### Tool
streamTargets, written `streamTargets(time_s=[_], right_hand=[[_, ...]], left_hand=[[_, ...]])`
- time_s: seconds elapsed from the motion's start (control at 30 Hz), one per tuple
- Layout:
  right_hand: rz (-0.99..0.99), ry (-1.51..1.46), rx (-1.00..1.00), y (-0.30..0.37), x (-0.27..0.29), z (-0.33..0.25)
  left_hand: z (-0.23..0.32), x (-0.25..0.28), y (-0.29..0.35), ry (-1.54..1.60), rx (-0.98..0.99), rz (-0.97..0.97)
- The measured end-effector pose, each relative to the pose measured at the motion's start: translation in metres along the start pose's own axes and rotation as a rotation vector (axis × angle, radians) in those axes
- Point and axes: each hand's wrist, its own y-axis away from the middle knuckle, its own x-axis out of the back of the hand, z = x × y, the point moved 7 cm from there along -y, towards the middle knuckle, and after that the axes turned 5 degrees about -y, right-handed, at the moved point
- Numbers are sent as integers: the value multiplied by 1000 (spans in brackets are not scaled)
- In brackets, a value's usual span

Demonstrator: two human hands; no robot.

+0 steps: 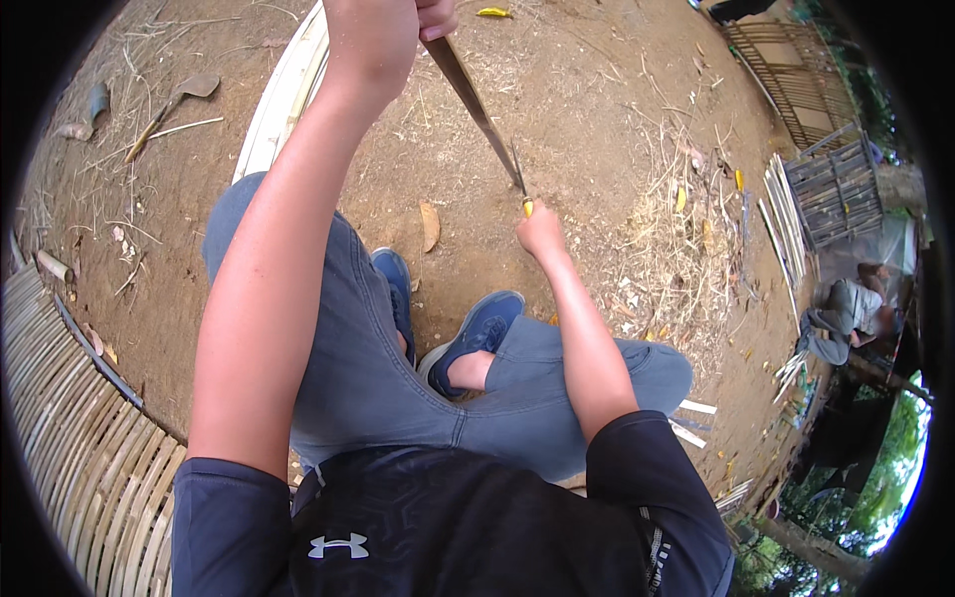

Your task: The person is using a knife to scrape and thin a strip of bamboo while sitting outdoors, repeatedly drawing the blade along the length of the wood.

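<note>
My left hand [383,40], partly cut off by the top edge, is closed round the upper end of a long brown strip [468,90], which looks like split bamboo. The strip slants down to the right across the bare ground. At its lower end my right hand [542,234] is closed on the yellow handle of a knife [527,207]. The knife's thin dark blade points up, close against the strip; whether it cuts into it I cannot tell. Long pale bamboo strips [284,99] lie beyond my left knee, partly behind my left forearm.
A slatted bamboo bench [95,438] stands at the lower left. A small shovel-like tool [174,109] lies at the upper left. Straw and shavings [667,239] litter the dirt on the right. Farther right, a person [846,313] crouches near a dark slatted panel [831,194].
</note>
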Motion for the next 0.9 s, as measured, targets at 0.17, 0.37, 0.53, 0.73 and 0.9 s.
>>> streamTargets(time_s=[0.17, 0.37, 0.53, 0.73, 0.9], right_hand=[[-12, -108, -60, -6, -18, 14], [10, -45, -62, -11, -21, 19], [8, -17, -87, -14, -23, 30], [-19, 97, -249, -14, -33, 50], [70, -88, -22, -14, -32, 32]], left_hand=[[8, 22, 3, -446, -25, 312], [14, 20, 5, -425, -112, 239], [9, 15, 2, -274, -15, 159], [12, 13, 3, -449, -55, 162], [11, 19, 3, -488, -28, 229]])
